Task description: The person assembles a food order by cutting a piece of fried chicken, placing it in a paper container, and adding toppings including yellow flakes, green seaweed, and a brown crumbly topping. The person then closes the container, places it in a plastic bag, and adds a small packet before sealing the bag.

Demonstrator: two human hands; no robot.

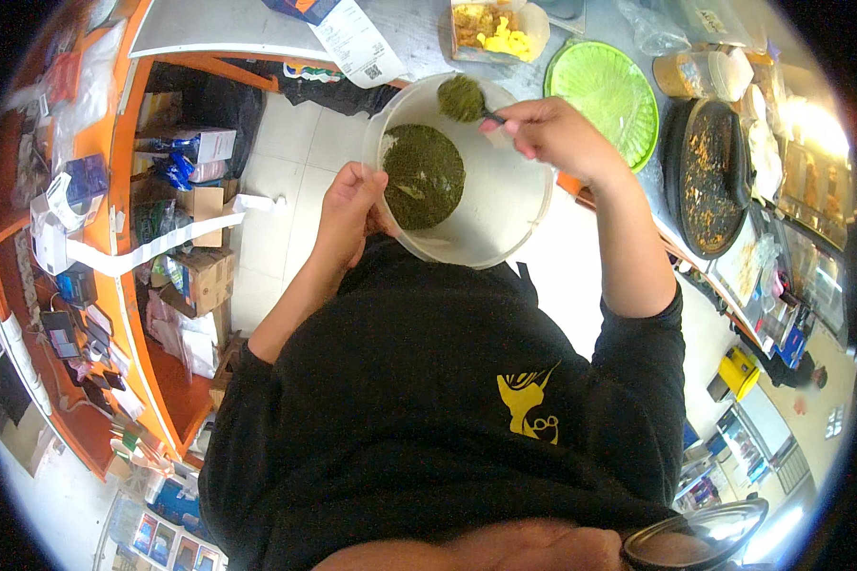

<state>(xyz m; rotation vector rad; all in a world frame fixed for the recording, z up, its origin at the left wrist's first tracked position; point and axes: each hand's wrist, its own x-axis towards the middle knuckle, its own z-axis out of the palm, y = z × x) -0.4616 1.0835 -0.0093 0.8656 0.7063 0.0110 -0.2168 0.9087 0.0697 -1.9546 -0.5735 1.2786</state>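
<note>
My left hand (348,214) is closed on the side of a translucent white plastic tub (507,209), held in front of my body. Dark green dried flakes (424,178) lie in the tub, gathered toward its left side. In my right hand (564,138) is the dark handle of a spoon (492,118), pinched between thumb and fingers. The spoon's bowl is heaped with the same flakes and hangs over the tub's far part. Part of the left fingers is hidden by the tub.
A paper box of yellow and brown food (500,36) stands on the metal counter beyond. To its right are a round green tray (602,103) and a black pan with food scraps (705,181). A printed receipt (357,45) hangs over the counter edge. Orange shelving (129,190) is at left.
</note>
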